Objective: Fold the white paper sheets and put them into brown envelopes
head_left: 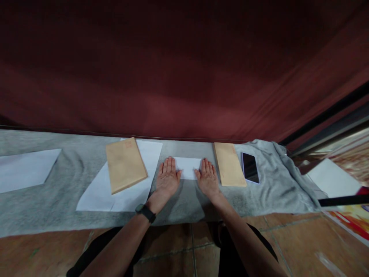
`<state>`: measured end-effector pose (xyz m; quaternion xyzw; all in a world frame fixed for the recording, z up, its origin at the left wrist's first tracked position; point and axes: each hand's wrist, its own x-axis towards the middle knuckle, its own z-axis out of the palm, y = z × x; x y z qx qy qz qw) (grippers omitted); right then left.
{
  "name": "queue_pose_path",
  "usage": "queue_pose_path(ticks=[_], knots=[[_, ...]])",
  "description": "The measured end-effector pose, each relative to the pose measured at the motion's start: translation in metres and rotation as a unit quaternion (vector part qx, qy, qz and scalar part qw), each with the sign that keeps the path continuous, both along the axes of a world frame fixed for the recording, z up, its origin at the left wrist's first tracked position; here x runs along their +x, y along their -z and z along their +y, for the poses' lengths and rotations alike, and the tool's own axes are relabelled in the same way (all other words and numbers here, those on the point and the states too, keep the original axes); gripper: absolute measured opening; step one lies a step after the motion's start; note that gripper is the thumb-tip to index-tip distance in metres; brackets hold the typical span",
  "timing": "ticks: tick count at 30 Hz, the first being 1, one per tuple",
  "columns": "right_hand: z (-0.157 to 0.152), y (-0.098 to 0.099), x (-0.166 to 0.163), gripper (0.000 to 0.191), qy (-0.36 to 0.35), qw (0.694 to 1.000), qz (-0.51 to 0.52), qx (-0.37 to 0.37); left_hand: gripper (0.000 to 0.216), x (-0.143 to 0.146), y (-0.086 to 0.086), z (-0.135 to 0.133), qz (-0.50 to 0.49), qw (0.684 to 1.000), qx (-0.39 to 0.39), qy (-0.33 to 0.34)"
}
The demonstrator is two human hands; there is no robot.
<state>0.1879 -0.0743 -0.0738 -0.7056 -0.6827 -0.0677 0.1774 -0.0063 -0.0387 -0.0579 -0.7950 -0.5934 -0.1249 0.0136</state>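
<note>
A small white rectangle of paper (188, 167), perhaps folded, lies flat on the grey cloth in front of me. My left hand (168, 177) rests palm down on its left end, fingers straight and thumb pointing inward. On the right end, my right hand (208, 178) lies flat in the same way. Both hands are open and partly cover the paper's ends. Close to my right hand is a stack of brown envelopes (230, 165). Left of my left hand, another brown envelope stack (126, 165) sits on large white sheets (99, 194).
A phone (250, 167) with a dark screen lies right of the envelopes. More white paper (27, 169) is at the far left. The grey cloth (72, 181) covers the narrow table and bunches at the right. A dark red curtain (173, 77) hangs along the back edge.
</note>
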Motion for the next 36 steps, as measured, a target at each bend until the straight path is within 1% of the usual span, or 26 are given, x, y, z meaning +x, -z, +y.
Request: queue_pose_path(ticks=[3,5,8,10,12,15,19,23,27,32,36], knots=[[-0.004,-0.005,-0.003,0.06,0.005,1.0,0.014,0.008,0.062,-0.002,-0.003,-0.005,-0.011,1.0,0.008,0.01],[-0.009,-0.01,-0.009,0.058,-0.014,1.0,0.023,0.002,0.06,-0.001,-0.004,-0.011,-0.02,0.998,0.017,0.049],[-0.017,-0.014,-0.023,0.056,-0.088,0.995,0.04,-0.027,0.057,0.004,-0.001,-0.023,-0.018,0.99,0.021,0.137],[-0.022,-0.014,-0.032,0.055,-0.132,0.989,0.047,-0.043,0.057,0.006,0.001,-0.031,-0.006,0.985,0.015,0.172],[-0.026,-0.012,-0.036,0.054,-0.146,0.987,0.044,-0.044,0.057,0.007,0.003,-0.035,0.003,0.985,0.006,0.175],[-0.028,-0.008,-0.032,0.056,-0.134,0.99,0.029,-0.029,0.057,0.004,0.004,-0.036,0.006,0.988,0.001,0.156],[-0.029,-0.005,-0.019,0.06,-0.11,0.994,0.01,-0.019,0.059,-0.005,0.0,-0.029,-0.002,0.99,0.004,0.141],[-0.028,-0.008,-0.013,0.063,-0.109,0.993,-0.003,-0.042,0.054,-0.013,-0.004,-0.02,0.006,0.986,-0.02,0.165],[-0.026,-0.011,-0.016,0.065,-0.1,0.993,-0.005,-0.056,0.046,-0.015,-0.003,-0.013,0.033,0.982,-0.044,0.182],[-0.025,-0.014,-0.02,0.063,-0.094,0.994,-0.011,-0.058,0.051,-0.018,-0.001,-0.009,0.069,0.974,-0.064,0.208],[-0.023,-0.017,-0.02,0.063,-0.094,0.993,-0.017,-0.065,0.053,-0.02,-0.006,-0.006,0.082,0.969,-0.075,0.22]])
